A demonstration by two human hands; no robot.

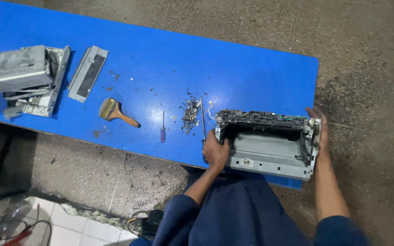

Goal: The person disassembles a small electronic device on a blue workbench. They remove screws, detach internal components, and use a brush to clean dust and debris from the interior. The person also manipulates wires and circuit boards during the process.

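- While the stripped printer body [267, 148] sits at the near right end of the blue table [233, 68], part of it overhanging the near edge towards the person's lap, both hands are on it.
- The left hand [216, 151] is closed on the left end of the frame, fingers wrapped round its lower corner.
- The right hand [319, 125] lies flat and fairly wide against the right end, bracing rather than gripping; whether the fingertips hook over the far edge I cannot tell.
- To my eye the body is being steadied or turned, and that would go best with even pressure from both ends and its weight kept on the table, as the exposed parts along its top edge look fragile.
- Just left of it lie a long thin screwdriver [202, 119] and a small heap of screws and debris [189, 116], near enough to be knocked.
- Further left are a short purple-handled screwdriver [163, 128], then a paintbrush [116, 111].
- At the far left end rest a grey cover panel [87, 73] and a larger removed grey housing [21, 77].
- The floor [365, 45] around is stained concrete.
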